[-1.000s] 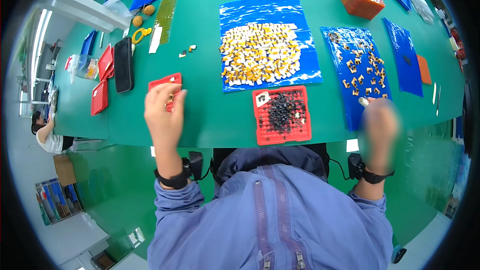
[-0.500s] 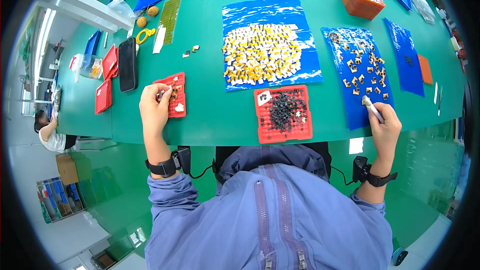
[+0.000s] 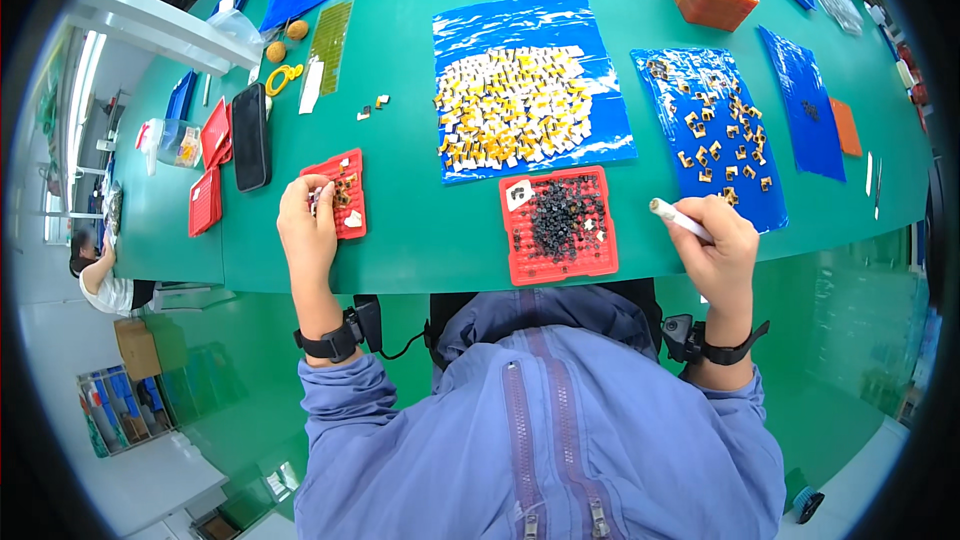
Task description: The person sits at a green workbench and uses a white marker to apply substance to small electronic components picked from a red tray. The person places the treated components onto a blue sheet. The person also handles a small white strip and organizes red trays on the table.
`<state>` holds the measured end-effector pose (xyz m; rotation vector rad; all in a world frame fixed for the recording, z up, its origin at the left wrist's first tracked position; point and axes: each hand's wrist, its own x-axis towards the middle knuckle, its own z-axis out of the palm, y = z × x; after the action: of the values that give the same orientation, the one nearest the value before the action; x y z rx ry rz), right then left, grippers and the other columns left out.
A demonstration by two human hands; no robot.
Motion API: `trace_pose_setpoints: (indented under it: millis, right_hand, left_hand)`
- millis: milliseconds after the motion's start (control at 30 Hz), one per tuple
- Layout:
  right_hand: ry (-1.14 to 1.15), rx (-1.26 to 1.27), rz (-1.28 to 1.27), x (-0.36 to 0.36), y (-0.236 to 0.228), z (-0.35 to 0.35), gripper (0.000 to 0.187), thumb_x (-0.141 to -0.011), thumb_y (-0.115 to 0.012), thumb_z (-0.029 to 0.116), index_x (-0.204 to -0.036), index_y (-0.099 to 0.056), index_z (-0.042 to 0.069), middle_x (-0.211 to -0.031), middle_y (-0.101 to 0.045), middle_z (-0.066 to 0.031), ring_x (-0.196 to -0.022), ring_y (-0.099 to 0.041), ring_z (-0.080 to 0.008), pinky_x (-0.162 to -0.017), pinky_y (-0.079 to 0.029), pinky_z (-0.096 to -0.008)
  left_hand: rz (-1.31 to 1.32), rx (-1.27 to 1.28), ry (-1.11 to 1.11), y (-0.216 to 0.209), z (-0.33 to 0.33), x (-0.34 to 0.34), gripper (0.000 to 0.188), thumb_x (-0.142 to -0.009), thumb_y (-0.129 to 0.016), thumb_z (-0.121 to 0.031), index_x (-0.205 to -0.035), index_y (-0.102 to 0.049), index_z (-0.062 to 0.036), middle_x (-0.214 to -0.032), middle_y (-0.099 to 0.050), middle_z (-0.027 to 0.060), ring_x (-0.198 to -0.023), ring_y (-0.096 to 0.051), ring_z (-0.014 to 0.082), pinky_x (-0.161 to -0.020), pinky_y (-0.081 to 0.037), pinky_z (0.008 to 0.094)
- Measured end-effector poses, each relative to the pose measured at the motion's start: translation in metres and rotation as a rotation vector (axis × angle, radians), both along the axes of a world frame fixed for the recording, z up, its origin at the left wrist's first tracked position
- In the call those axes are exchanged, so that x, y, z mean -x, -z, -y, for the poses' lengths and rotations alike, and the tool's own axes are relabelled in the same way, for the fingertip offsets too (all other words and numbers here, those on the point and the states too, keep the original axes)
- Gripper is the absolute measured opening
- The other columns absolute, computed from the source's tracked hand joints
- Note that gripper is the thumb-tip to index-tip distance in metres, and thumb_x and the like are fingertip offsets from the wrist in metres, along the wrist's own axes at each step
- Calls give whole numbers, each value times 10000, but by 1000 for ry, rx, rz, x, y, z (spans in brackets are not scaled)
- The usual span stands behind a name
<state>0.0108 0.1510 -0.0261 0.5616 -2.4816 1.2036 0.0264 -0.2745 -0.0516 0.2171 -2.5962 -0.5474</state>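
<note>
Right now your left hand rests on the near left corner of a small red tray on the green table, its fingers curled together over the tray's left edge, so the tray lies partly under your fingertips and runs away from them toward the far side; whether anything is pinched between them you cannot tell. A few small brown and white parts sit on that tray just beside your fingers. Your right hand is closed around a white pen-like tool, whose tip points left and away from you, above the near edge of a blue sheet scattered with small brown parts. Between your two hands, near the table's front edge, lies a larger red tray heaped with small black parts, well apart from either hand. Beyond it, a second blue sheet carries a dense spread of yellow and white pieces.
</note>
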Motion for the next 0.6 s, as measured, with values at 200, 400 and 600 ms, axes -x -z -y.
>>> trace_pose_setpoints:
  millis: [200,400,600]
  right_hand:
    - [-94,12,33,2,3,15,119,-714,-677,-28,-813,-634,21,-660,-578,-62,-524,-540,-173,-456,-391,-279]
    - [-132,26,49,1,4,17,117,-721,-677,-29,-817,-633,20,-663,-583,-66,-525,-545,-180,-454,-397,-284]
    - [-147,35,47,1,5,20,103,-739,-680,-16,-827,-637,15,-666,-587,-75,-522,-547,-187,-457,-408,-290]
  left_hand:
    - [55,-57,-31,-3,1,6,131,-825,-641,-86,-939,-618,-25,-848,-617,103,-833,-592,252,-753,-461,354]
    - [71,-2,-1,-1,3,7,108,-832,-634,-79,-921,-631,-18,-844,-618,104,-791,-598,252,-712,-470,345]
    - [7,10,33,2,-5,12,90,-851,-611,-71,-911,-630,-7,-858,-621,120,-794,-604,266,-704,-477,362]
